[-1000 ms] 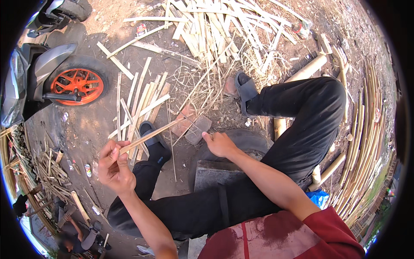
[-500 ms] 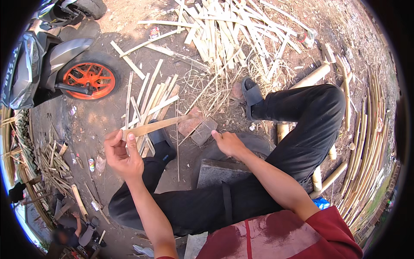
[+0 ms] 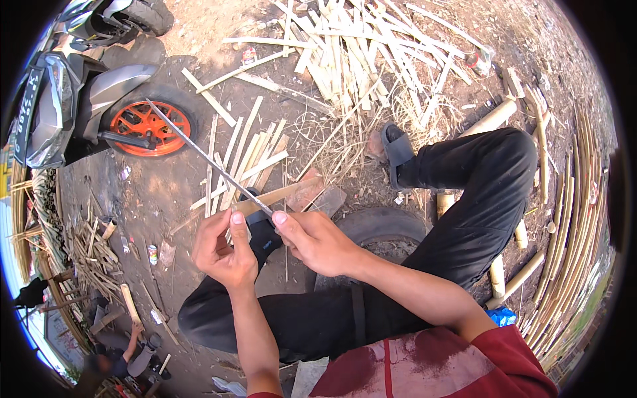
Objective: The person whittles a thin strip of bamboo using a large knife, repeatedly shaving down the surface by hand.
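Note:
My left hand (image 3: 229, 255) is closed on the near end of a flat bamboo strip (image 3: 286, 191), thumb on top. The strip points away to the right, over a sandalled foot (image 3: 265, 235). My right hand (image 3: 322, 244) is a fist, thumb stretched along the base of a long, thin grey knife blade (image 3: 199, 151). Its handle is hidden in my fingers. The blade slants up and left, crossing above the bamboo strip near my left fingertips. Whether blade and strip touch, I cannot tell.
Split bamboo strips (image 3: 249, 156) lie ahead, with a larger pile (image 3: 352, 60) and curly shavings beyond. A motorbike wheel (image 3: 151, 129) stands at left. Below my hands are a tyre (image 3: 381, 225) and bricks (image 3: 306, 192). Bamboo poles (image 3: 564, 219) line the right. Another person (image 3: 119, 358) sits lower left.
My right hand has come left to beside my left hand, and the knife blade now shows in full, pointing up-left. My left hand and the strip have shifted slightly right and nearer.

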`<state>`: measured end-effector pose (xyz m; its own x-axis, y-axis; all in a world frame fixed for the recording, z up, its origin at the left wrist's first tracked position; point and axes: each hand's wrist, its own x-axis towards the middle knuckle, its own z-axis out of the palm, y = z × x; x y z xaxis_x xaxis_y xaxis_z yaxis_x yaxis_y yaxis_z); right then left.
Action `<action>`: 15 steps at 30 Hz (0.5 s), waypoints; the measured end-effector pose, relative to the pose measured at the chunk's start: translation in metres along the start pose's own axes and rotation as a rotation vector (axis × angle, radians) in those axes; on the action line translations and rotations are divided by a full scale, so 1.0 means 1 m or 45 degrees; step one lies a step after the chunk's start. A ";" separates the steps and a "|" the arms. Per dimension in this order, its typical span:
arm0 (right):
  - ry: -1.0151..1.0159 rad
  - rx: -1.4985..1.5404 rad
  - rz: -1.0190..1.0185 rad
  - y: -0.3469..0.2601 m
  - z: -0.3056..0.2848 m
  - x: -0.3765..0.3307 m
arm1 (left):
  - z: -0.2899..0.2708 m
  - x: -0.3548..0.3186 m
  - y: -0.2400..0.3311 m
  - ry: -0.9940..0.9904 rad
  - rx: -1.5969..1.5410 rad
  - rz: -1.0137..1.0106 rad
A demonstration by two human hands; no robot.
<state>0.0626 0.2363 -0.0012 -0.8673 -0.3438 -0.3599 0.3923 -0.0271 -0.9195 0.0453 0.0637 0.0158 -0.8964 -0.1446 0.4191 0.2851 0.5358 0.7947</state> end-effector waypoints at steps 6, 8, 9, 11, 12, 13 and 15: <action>0.038 -0.087 0.073 0.025 -0.002 -0.004 | -0.001 -0.003 -0.008 0.057 0.079 0.061; 0.051 -0.193 0.032 0.010 -0.006 -0.008 | 0.000 -0.007 -0.004 0.030 0.157 0.006; 0.072 -0.209 0.067 0.019 -0.007 -0.012 | 0.002 -0.011 -0.006 0.032 0.172 0.010; 0.112 -0.255 0.097 0.046 -0.020 -0.018 | 0.005 -0.007 -0.005 0.064 0.200 0.052; 0.118 -0.288 0.186 0.069 -0.023 -0.016 | 0.007 -0.003 -0.002 0.084 0.202 0.046; 0.106 -0.303 0.201 0.065 -0.023 -0.015 | 0.005 -0.006 -0.003 0.085 0.210 0.022; 0.082 -0.332 0.232 0.052 -0.022 -0.007 | 0.007 -0.005 -0.004 0.096 0.212 0.047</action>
<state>0.0824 0.2579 -0.0501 -0.8110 -0.2608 -0.5237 0.4583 0.2733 -0.8457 0.0465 0.0683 0.0070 -0.8566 -0.1807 0.4833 0.2517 0.6714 0.6970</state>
